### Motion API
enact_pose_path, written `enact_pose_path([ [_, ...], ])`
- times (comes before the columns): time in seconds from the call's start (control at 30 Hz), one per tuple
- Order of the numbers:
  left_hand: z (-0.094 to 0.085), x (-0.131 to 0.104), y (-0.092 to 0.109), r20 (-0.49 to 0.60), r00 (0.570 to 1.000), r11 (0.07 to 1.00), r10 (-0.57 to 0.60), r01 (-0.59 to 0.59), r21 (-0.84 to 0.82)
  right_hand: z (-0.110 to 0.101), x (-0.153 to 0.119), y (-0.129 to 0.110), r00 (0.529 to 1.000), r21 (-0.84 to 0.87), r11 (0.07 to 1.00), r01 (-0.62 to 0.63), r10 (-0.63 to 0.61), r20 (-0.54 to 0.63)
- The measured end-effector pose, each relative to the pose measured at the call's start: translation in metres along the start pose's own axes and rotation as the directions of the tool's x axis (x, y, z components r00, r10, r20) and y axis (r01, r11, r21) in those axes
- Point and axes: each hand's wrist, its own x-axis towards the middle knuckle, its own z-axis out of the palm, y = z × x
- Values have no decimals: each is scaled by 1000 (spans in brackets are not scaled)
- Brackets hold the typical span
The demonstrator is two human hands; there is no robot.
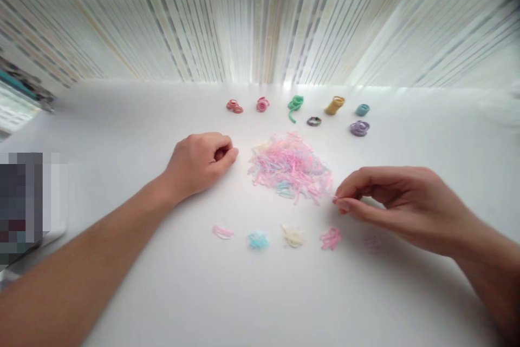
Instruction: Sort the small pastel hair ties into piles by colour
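A loose pile of thin pastel strands [290, 165], mostly pink with some lilac, blue and cream, lies on the white table [260, 298]. My right hand [400, 203] is at the pile's lower right edge, thumb and fingertips pinched on a pale thin strand [335, 197]. To the left of the pile, my left hand [201, 163] rests on the table in a loose fist; nothing shows in it. Nearer to me is a row of small groups: light pink strands [223, 232], blue strands [259, 240], cream strands [293, 236], deeper pink strands [330, 239] and faint lilac strands [372, 243].
Along the back sit coiled bundles: red [234, 106], pink [262, 104], green [296, 103], yellow [335, 105], teal [363, 110] and purple [359, 128]. A dark multicoloured ring [314, 121] lies among them. Striped curtain [260, 22] hangs behind the table. A blurred-out object [24, 201] stands at left.
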Motion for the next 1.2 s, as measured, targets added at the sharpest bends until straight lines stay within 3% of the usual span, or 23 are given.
enact_pose_path([
  [0.37,-3,3,-4,27,999,995,-39,36,90,6,3,-15,1000,63,998,19,-19,-6],
  [0.7,0,3,-2,18,999,996,-51,49,73,12,3,-21,998,14,998,61,-61,-26],
  [1.0,5,1,-2,1,1000,1000,-16,16,-8,32,3,-52,991,-236,964,123,-130,-13],
  [1.2,8,0,-3,-24,1000,999,5,-6,-35,61,23,-82,984,-245,954,174,-179,1],
])
